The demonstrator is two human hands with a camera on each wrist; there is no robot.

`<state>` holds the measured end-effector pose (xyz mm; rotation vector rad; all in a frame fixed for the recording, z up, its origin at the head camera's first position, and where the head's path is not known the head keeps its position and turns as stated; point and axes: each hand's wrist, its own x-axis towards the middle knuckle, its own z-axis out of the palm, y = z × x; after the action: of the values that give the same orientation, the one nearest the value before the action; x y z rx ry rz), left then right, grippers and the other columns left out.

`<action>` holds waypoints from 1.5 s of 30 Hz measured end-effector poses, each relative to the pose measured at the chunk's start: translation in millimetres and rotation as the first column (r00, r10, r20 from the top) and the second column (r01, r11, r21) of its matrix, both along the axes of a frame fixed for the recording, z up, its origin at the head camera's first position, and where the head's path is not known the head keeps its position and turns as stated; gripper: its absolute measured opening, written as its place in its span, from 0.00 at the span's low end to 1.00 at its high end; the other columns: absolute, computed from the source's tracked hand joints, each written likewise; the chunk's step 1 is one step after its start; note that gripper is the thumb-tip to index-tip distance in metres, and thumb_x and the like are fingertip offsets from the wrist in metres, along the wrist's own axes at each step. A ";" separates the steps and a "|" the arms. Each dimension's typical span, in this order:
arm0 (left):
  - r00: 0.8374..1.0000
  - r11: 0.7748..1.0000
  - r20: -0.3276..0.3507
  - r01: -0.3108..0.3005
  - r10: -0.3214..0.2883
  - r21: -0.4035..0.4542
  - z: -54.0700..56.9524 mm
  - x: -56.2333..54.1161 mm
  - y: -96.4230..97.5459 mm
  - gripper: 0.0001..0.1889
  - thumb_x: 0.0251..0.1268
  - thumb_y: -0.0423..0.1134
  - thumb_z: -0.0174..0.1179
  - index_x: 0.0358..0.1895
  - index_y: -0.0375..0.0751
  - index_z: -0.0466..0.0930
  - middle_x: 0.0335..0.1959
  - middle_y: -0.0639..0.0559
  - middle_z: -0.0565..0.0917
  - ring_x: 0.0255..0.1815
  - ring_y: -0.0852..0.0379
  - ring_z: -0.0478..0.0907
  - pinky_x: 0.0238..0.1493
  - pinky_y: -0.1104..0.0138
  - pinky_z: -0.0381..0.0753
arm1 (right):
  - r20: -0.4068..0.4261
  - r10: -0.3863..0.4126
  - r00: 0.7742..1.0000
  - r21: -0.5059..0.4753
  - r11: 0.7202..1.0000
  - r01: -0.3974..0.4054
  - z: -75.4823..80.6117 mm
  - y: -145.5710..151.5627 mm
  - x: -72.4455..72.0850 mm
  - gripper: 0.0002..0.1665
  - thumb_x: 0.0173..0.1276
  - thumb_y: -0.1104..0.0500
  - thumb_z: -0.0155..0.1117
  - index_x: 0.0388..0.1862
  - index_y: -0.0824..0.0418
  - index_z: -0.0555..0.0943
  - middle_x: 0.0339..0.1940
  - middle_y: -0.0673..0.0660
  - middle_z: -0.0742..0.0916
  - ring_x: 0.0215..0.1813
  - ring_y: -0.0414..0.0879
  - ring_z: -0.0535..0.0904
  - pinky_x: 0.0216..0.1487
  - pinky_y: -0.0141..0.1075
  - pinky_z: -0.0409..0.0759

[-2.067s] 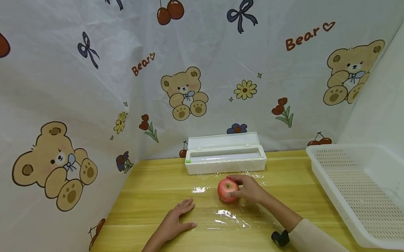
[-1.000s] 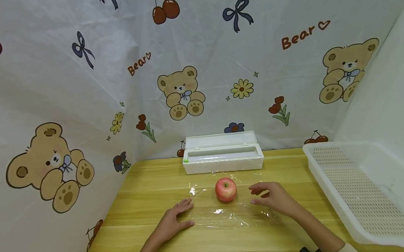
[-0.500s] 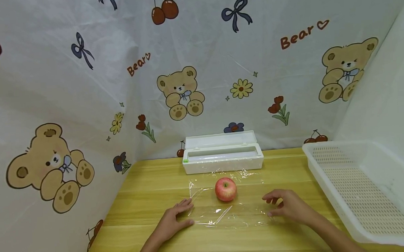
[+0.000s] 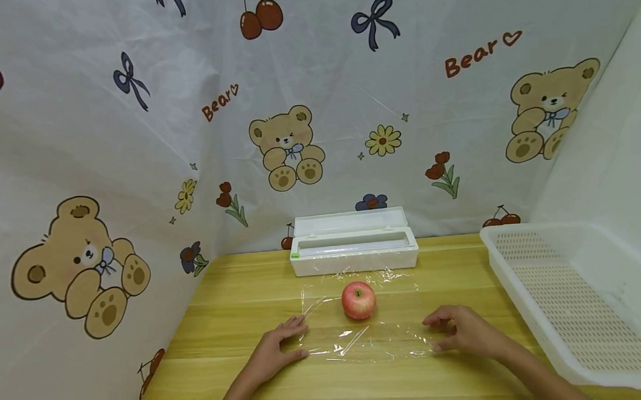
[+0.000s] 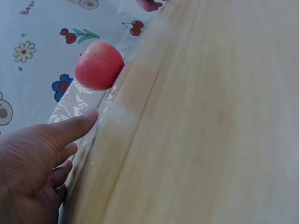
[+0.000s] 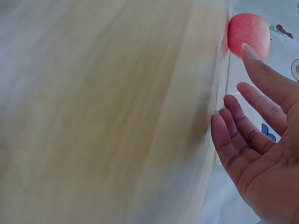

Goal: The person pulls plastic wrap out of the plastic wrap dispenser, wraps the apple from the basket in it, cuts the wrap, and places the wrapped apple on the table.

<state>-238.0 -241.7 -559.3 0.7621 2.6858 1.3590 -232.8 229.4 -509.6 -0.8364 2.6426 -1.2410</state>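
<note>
A red apple [image 4: 358, 301] sits on a sheet of clear cling film [image 4: 371, 341] spread over the wooden table. The film reaches from the white cling film dispenser [image 4: 355, 262] behind the apple. At the film's left edge my left hand [image 4: 274, 352] lies with fingers spread and thumb out straight, its fingertips on the film. On the opposite side my right hand [image 4: 465, 332] hovers by the film's right edge with loosely bent fingers. In the right wrist view the thumb [image 6: 266, 70] stands apart from the other fingers, with nothing between them.
A white plastic basket [image 4: 527, 310] with a slatted bottom stands on the right of the table [image 4: 238, 289]. The dispenser's lid [image 4: 349, 223] is up. Behind hangs a white cloth [image 4: 335, 72] printed with bears.
My right hand has let go of the apple and moved right and nearer to me, to the film's right edge. The left hand has stayed in place.
</note>
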 end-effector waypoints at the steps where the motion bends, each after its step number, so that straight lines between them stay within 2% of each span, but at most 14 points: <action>1: 1.000 1.000 -0.001 0.000 0.000 0.000 0.1 -0.2 0.0 0.33 0.60 0.51 0.72 0.67 0.41 0.78 0.74 0.48 0.70 0.78 0.41 0.59 0.76 0.37 0.49 | 0.002 0.005 1.000 0.000 1.000 -0.005 -0.5 0.6 -0.1 0.26 0.53 0.57 0.83 0.49 0.64 0.85 0.44 0.55 0.88 0.43 0.45 0.81 0.43 0.36 0.84; 8: 1.000 1.000 -0.015 -0.003 0.003 0.003 0.5 -0.9 -0.4 0.31 0.60 0.49 0.73 0.66 0.42 0.80 0.74 0.48 0.71 0.78 0.41 0.59 0.75 0.37 0.51 | 0.044 0.029 0.999 -0.014 1.000 -0.028 -6.5 3.8 -0.8 0.27 0.52 0.57 0.84 0.49 0.64 0.85 0.46 0.56 0.87 0.46 0.47 0.83 0.47 0.35 0.83; 16: 1.000 1.000 -0.012 0.003 -0.003 -0.005 1.9 -0.3 0.2 0.30 0.61 0.48 0.73 0.65 0.41 0.80 0.74 0.48 0.71 0.78 0.40 0.59 0.75 0.37 0.51 | -0.033 0.007 0.999 0.024 1.000 -0.006 -13.2 3.8 -4.4 0.22 0.51 0.59 0.84 0.45 0.61 0.87 0.39 0.51 0.85 0.37 0.41 0.77 0.37 0.33 0.79; 25: 1.000 1.000 -0.013 0.020 -0.020 -0.014 2.2 1.0 -0.1 0.28 0.60 0.47 0.72 0.63 0.42 0.82 0.74 0.45 0.69 0.78 0.40 0.58 0.75 0.38 0.49 | -0.085 -0.046 0.995 0.007 0.999 0.047 -15.1 -3.6 -4.4 0.14 0.51 0.60 0.84 0.36 0.58 0.89 0.32 0.49 0.85 0.31 0.40 0.73 0.29 0.29 0.72; 30: 1.000 1.000 -0.018 0.016 -0.016 0.000 0.8 0.5 1.1 0.23 0.60 0.44 0.73 0.59 0.47 0.86 0.74 0.46 0.70 0.78 0.40 0.58 0.76 0.39 0.48 | -0.073 -0.066 0.995 -0.033 0.997 0.064 -14.6 -6.3 -3.9 0.08 0.52 0.62 0.83 0.29 0.56 0.90 0.29 0.49 0.84 0.30 0.38 0.73 0.28 0.28 0.72; 34: 1.000 1.000 -0.020 0.009 -0.009 0.001 -0.3 0.8 1.5 0.19 0.60 0.45 0.73 0.55 0.51 0.88 0.73 0.47 0.72 0.78 0.42 0.59 0.76 0.39 0.49 | -0.072 -0.068 0.995 -0.050 0.997 0.065 -16.3 -7.1 -3.7 0.07 0.53 0.64 0.82 0.26 0.56 0.89 0.29 0.49 0.85 0.30 0.37 0.74 0.28 0.28 0.73; 45: 1.000 0.999 0.002 0.000 0.000 0.045 1.5 1.7 1.7 0.16 0.64 0.49 0.69 0.54 0.52 0.89 0.72 0.46 0.72 0.78 0.41 0.58 0.75 0.36 0.50 | -0.101 -0.083 0.991 0.026 0.996 0.086 -17.6 -7.4 -5.1 0.08 0.59 0.64 0.77 0.27 0.56 0.84 0.29 0.45 0.83 0.30 0.33 0.72 0.30 0.29 0.74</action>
<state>-236.3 -240.1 -557.9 0.7636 2.6623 1.4242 -238.0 222.0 -527.2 -0.8107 2.7953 -1.2050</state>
